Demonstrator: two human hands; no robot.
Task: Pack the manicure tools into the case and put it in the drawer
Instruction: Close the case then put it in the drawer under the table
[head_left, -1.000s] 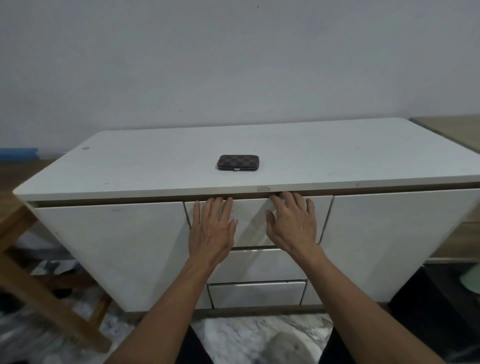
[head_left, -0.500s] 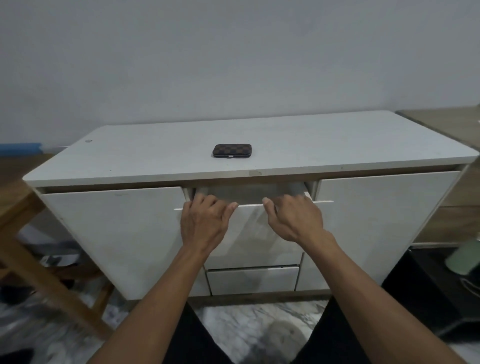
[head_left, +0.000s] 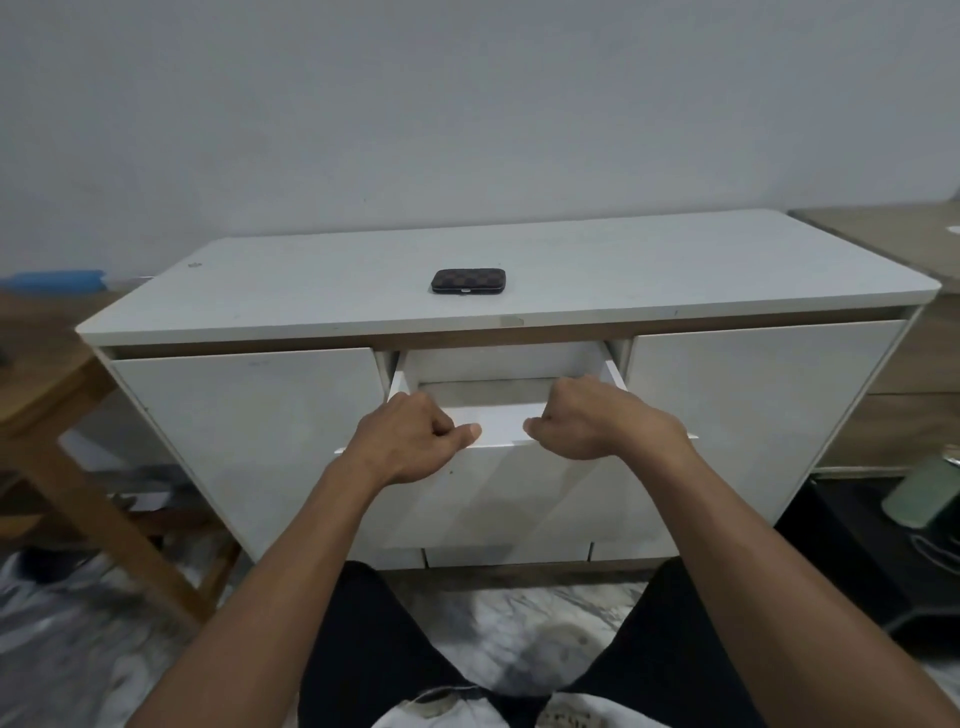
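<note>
While the checkered brown case (head_left: 469, 281) lies closed and flat on the white surface (head_left: 675, 270), it sits near the middle of the front edge, a little back from it and well apart from both hands. Directly below it the top drawer (head_left: 498, 462) of the cabinet stands pulled partway out, its pale inside showing between the two hands; nothing can be made out lying in the part that shows.

The left hand (head_left: 410, 441) grips the drawer's front lip toward its left end, fingers (head_left: 415, 408) curled over the top edge and the thumb pressed against the front face. The right hand (head_left: 592, 421) grips the same lip toward its right end, its fingers hooked down inside the drawer and its thumb pointing toward the left hand. Both forearms reach forward from the bottom of the view.

Two flat white doors flank the drawer, one (head_left: 249, 436) toward the left corner of the cabinet and one (head_left: 753, 415) toward the right. Lower drawer fronts show beneath the open one. A wooden frame (head_left: 78, 467) stands beside the cabinet's left end, and a pale green container (head_left: 919, 493) lies on a dark mat past its right end. The floor (head_left: 519, 634) is marbled grey and white.
</note>
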